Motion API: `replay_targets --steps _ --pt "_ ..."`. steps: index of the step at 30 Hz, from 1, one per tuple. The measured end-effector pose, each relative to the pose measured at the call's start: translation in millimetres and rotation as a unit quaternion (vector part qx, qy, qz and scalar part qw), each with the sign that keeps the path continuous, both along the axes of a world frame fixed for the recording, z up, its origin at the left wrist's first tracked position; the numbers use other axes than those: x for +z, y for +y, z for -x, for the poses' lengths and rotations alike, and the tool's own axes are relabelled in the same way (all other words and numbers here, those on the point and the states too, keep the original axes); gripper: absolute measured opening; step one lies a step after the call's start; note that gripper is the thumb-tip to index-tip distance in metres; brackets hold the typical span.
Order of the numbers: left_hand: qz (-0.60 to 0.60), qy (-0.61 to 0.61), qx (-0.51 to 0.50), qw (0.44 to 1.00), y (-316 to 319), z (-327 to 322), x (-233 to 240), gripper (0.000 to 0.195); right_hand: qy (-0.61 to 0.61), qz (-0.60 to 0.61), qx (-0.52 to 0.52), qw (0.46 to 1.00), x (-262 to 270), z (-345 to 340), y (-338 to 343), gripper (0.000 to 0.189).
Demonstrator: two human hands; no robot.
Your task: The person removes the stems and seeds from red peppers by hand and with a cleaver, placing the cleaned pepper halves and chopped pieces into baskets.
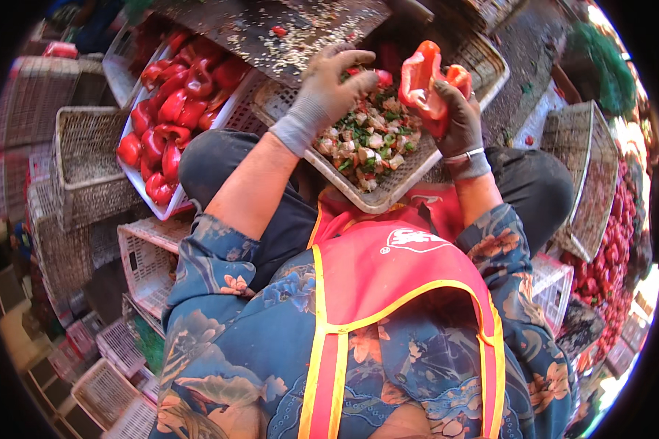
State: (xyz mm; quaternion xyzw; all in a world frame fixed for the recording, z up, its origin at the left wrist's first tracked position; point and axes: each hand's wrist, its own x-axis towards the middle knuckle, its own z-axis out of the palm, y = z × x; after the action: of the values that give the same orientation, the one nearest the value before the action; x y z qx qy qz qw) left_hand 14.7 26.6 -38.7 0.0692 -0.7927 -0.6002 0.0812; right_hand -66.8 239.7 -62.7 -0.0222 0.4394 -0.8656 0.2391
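My right hand (pixel 461 120), in a soiled work glove, grips an opened red bell pepper (pixel 424 82) with its pale inner flesh showing. To its left, my gloved left hand (pixel 343 79) is raised with its fingers apart and nothing visible in it. Below both hands a dirty plastic basket (pixel 373 203) holds pepper cores, green stem bits and pale seed clumps (pixel 370 137). A crate (pixel 137 181) at the left is heaped with glossy red bell peppers (pixel 173 107).
Loose seeds lie scattered on a dark board (pixel 241 33) beyond the basket. Empty-looking plastic crates (pixel 90 148) stand at the left, and another crate (pixel 587 175) is tilted at the right. A big heap of red peppers (pixel 609 263) lies beyond that one.
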Motion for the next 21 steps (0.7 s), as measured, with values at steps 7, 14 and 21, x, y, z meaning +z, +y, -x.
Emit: replay_targets --steps 7,14,21 --pt "-0.511 -0.062 -0.036 0.857 47 -16 20 0.049 0.062 -0.017 0.143 0.988 21 -26 -14 0.052" --pt "-0.648 0.055 -0.029 0.759 33 -42 28 0.042 0.259 -0.179 0.161 0.935 39 -24 -62 0.068" --pt "-0.551 0.211 0.125 0.797 -119 -68 68 0.038 0.235 -0.085 0.141 0.958 47 -12 -74 0.083"
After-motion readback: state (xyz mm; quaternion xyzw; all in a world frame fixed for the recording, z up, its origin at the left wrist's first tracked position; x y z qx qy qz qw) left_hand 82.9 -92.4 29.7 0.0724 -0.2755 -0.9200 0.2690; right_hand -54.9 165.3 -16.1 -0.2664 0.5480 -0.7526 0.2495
